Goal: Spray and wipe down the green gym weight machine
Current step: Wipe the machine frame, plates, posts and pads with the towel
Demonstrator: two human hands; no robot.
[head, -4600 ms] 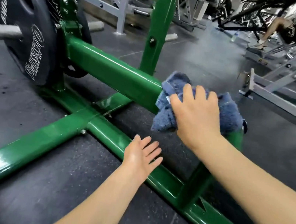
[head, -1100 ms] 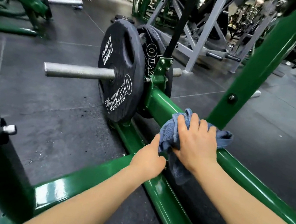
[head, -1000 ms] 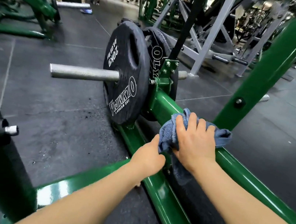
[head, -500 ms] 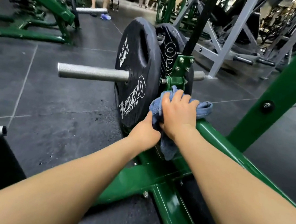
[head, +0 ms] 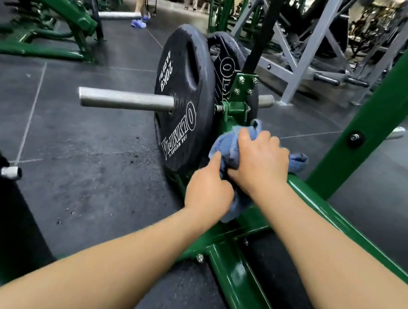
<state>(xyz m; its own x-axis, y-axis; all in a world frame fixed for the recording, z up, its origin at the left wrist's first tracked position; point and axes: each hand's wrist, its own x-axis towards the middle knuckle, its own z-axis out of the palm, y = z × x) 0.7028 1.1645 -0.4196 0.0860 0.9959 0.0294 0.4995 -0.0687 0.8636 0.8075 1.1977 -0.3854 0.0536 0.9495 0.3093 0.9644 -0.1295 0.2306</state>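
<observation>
Cloth [head: 227, 148] now wiped nearer weight plate [head: 180, 97].

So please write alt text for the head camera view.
The right hand presses a blue cloth against the green machine frame beside a black weight plate; the left hand touches the cloth too.

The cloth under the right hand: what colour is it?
Blue; the cloth shows best in the head view.

Both hands [head: 234, 175] grip blue rag [head: 225, 149] on green frame [head: 322, 210] by plate [head: 182, 97].
</observation>
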